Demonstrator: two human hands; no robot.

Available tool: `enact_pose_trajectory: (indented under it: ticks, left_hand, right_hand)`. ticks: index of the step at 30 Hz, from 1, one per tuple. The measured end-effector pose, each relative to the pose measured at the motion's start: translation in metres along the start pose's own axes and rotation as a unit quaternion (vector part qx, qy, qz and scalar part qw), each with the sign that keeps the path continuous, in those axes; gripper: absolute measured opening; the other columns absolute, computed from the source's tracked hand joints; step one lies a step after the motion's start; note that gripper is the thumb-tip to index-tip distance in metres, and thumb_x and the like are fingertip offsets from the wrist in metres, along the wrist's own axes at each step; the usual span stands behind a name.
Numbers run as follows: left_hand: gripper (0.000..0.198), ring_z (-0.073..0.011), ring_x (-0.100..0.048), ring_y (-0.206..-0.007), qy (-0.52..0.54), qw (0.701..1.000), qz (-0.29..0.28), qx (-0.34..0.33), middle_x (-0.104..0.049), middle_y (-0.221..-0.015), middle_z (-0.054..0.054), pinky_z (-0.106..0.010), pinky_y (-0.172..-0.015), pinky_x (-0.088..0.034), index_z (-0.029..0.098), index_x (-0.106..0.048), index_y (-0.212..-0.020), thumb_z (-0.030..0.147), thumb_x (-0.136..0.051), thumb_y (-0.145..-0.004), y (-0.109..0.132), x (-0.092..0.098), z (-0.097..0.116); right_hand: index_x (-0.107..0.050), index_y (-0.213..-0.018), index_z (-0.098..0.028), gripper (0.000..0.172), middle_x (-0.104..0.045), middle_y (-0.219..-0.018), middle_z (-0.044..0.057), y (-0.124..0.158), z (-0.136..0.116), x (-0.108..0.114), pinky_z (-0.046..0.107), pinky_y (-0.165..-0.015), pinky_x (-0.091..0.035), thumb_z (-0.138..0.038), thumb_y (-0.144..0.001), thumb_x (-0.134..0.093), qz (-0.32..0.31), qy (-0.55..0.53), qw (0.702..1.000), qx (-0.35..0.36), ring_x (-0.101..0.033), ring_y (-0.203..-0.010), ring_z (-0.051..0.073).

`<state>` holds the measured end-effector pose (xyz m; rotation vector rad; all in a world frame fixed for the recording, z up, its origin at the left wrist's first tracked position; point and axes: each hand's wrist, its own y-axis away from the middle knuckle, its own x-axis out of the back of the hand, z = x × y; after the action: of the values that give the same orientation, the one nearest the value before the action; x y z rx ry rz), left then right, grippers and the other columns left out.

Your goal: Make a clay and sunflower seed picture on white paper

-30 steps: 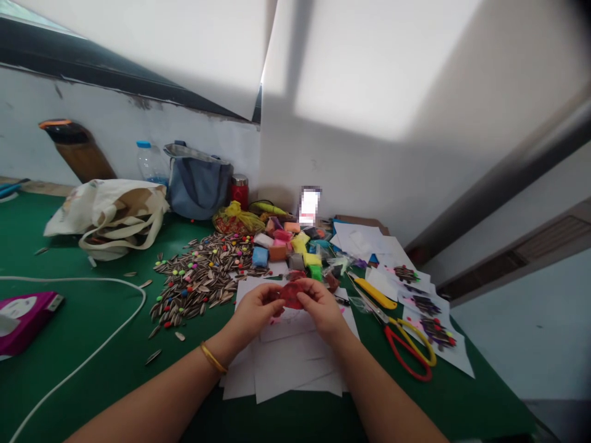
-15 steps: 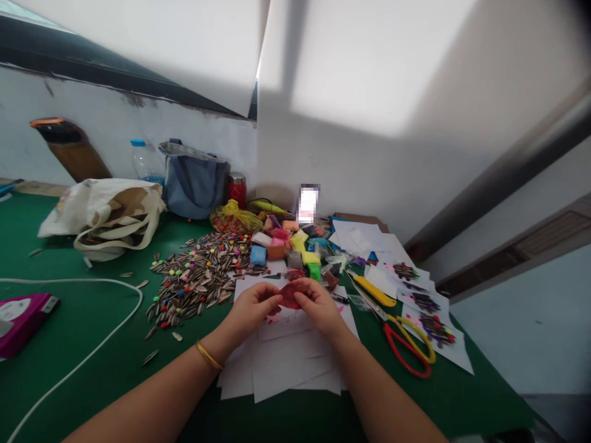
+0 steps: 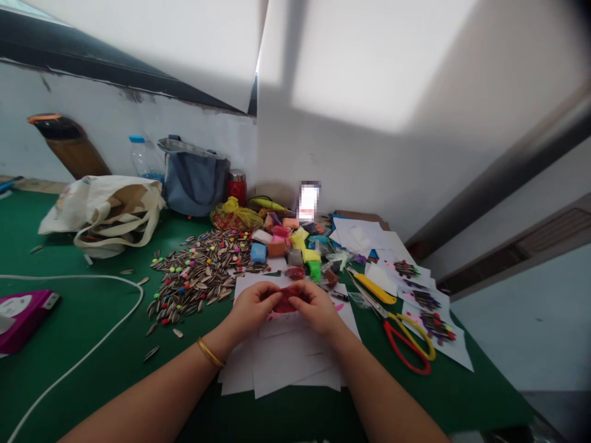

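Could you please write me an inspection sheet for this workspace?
Surface: green tabletop, with overlapping white papers under the hands.
Work items: a dark red piece, held over the papers; its exact nature is unclear.
Clutter: striped seeds mixed with small coloured balls, coloured packets, scissors with one red and one yellow handle.
Hands: left hand and right hand both grip the dark red piece with their fingers.
Cables: one white cable, curving across the left side near a magenta item.
Surroundings: pale wall behind; blue bag, cream bag and red flask before it.
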<state>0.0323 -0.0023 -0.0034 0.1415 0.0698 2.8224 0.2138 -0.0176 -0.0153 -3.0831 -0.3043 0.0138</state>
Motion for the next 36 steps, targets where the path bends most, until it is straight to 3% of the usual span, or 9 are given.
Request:
enact_pose_trajectory:
  ticks: [5, 11, 15, 21, 26, 32, 36]
  left_hand:
    - [0.029, -0.0108, -0.056, -0.049, 0.028, 1.000, 0.000, 0.007, -0.064, -0.067, 0.001, -0.023, -0.047, -0.046, 0.015, -0.066, -0.086, 0.043, -0.068, -0.075, -0.001, 0.000, 0.002]
    - [0.045, -0.0167, -0.066, -0.068, 0.064, 0.998, -0.021, 0.012, -0.071, -0.091, -0.006, -0.025, -0.053, -0.052, 0.017, -0.063, -0.105, 0.037, -0.076, -0.068, 0.001, -0.003, 0.004]
    - [0.029, -0.0177, -0.067, -0.068, 0.050, 0.998, -0.033, 0.020, -0.072, -0.080, -0.005, -0.026, -0.056, -0.053, 0.016, -0.067, -0.091, 0.038, -0.072, -0.074, 0.002, -0.004, 0.002]
    - [0.046, -0.0173, -0.067, -0.063, 0.070, 0.998, 0.007, -0.002, -0.072, -0.080, -0.003, -0.026, -0.053, -0.054, 0.018, -0.062, -0.111, 0.036, -0.075, -0.071, 0.003, -0.005, 0.000]
    - [0.027, -0.0195, -0.069, -0.070, 0.023, 0.999, 0.001, -0.022, -0.075, -0.089, -0.005, -0.028, -0.059, -0.057, 0.019, -0.073, -0.098, 0.034, -0.070, -0.076, 0.004, -0.005, 0.000]
    - [0.019, -0.0207, -0.068, -0.079, -0.085, 0.992, 0.012, -0.096, -0.076, -0.089, -0.004, -0.029, -0.071, -0.056, 0.024, -0.078, -0.094, 0.030, -0.067, -0.079, 0.002, 0.000, -0.003]
    - [0.017, -0.0200, -0.067, -0.075, -0.126, 0.986, 0.008, -0.104, -0.075, -0.082, -0.004, -0.028, -0.068, -0.053, 0.025, -0.079, -0.087, 0.032, -0.065, -0.081, 0.002, 0.002, -0.006]
  right_hand:
    - [-0.064, -0.096, -0.021, 0.023, -0.068, -0.089, 0.002, -0.002, 0.001, 0.003, 0.033, -0.077, -0.053, -0.030, -0.076, -0.070, 0.026, 0.015, 1.000, 0.010, -0.065, -0.082, 0.019]
    - [-0.062, -0.099, -0.021, 0.025, -0.069, -0.090, 0.002, -0.002, 0.003, 0.003, 0.034, -0.078, -0.053, -0.030, -0.077, -0.069, 0.021, -0.004, 1.000, 0.006, -0.066, -0.082, 0.019]
    - [-0.062, -0.104, -0.021, 0.032, -0.067, -0.086, 0.001, 0.000, 0.003, 0.001, 0.031, -0.071, -0.052, -0.029, -0.074, -0.072, 0.030, 0.024, 0.999, 0.005, -0.064, -0.076, 0.017]
    - [-0.065, -0.088, -0.019, 0.019, -0.066, -0.077, 0.001, 0.001, -0.002, 0.001, 0.029, -0.064, -0.049, -0.036, -0.079, -0.068, 0.041, 0.039, 0.998, 0.011, -0.062, -0.068, 0.016]
    - [-0.062, -0.085, -0.020, 0.017, -0.062, -0.072, -0.001, 0.002, -0.001, -0.002, 0.027, -0.059, -0.045, -0.035, -0.078, -0.067, 0.046, 0.038, 0.998, 0.011, -0.057, -0.063, 0.014]
    - [-0.060, -0.082, -0.020, 0.012, -0.059, -0.069, -0.002, 0.004, -0.002, -0.006, 0.025, -0.056, -0.043, -0.032, -0.080, -0.064, 0.037, 0.070, 0.997, 0.016, -0.054, -0.061, 0.013]
    - [-0.060, -0.079, -0.020, 0.010, -0.057, -0.068, -0.002, 0.005, -0.004, -0.007, 0.025, -0.055, -0.042, -0.030, -0.079, -0.063, 0.049, 0.101, 0.993, 0.019, -0.053, -0.061, 0.013]
